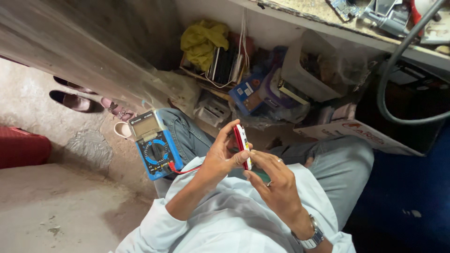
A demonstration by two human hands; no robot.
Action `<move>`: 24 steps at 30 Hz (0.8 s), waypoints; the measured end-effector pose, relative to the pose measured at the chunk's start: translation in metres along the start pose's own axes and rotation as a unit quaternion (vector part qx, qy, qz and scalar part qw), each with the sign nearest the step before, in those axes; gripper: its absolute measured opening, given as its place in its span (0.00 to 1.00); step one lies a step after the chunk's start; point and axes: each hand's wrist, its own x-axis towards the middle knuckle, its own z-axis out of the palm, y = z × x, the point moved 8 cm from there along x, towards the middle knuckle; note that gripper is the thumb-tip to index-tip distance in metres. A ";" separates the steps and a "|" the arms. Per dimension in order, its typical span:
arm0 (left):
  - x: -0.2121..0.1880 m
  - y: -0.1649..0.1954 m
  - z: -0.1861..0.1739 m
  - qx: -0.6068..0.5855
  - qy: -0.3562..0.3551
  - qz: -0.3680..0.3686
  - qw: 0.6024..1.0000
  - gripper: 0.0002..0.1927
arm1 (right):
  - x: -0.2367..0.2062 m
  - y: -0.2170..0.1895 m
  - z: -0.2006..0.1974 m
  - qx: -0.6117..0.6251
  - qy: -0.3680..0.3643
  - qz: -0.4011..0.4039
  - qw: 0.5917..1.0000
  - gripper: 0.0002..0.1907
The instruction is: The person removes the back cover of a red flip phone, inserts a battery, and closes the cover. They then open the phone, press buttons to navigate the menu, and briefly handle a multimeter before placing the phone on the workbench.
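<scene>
My left hand (222, 157) grips a slim red phone (241, 143) seen edge-on, with the thumb pressed on its white side. My right hand (274, 180), with a ring and a metal wristwatch (311, 236), pinches the same phone's lower end from the right. Both hands hover over my lap, above jeans and a white shirt. A blue multimeter (154, 145) with a grey screen rests on my left knee, and its red lead (185, 169) runs toward my left forearm.
Under a workbench edge (328, 28) lies clutter: a yellow cloth (204, 40), a blue box (246, 93), a clear plastic tub (311, 70), a white carton (361, 131). A grey hose (389, 79) loops at right. Shoes (75, 100) and a red object (21, 147) sit on the floor at left.
</scene>
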 end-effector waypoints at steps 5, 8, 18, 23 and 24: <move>0.005 0.006 0.000 0.061 -0.019 0.022 0.998 0.49 | 0.003 0.014 0.005 0.137 -0.036 0.084 0.986 0.27; 0.006 0.006 0.000 0.086 -0.024 0.024 0.996 0.49 | 0.003 0.019 0.006 0.164 -0.033 0.104 0.980 0.26; 0.000 0.000 0.017 0.014 -0.065 0.038 0.997 0.49 | 0.003 0.050 0.009 0.258 -0.106 0.273 0.921 0.35; -0.002 0.006 0.017 0.068 -0.081 0.057 0.993 0.46 | 0.002 0.061 0.020 0.361 -0.134 0.303 0.872 0.34; -0.003 0.007 0.016 0.068 -0.088 0.056 0.992 0.45 | 0.001 0.063 0.022 0.369 -0.133 0.301 0.869 0.34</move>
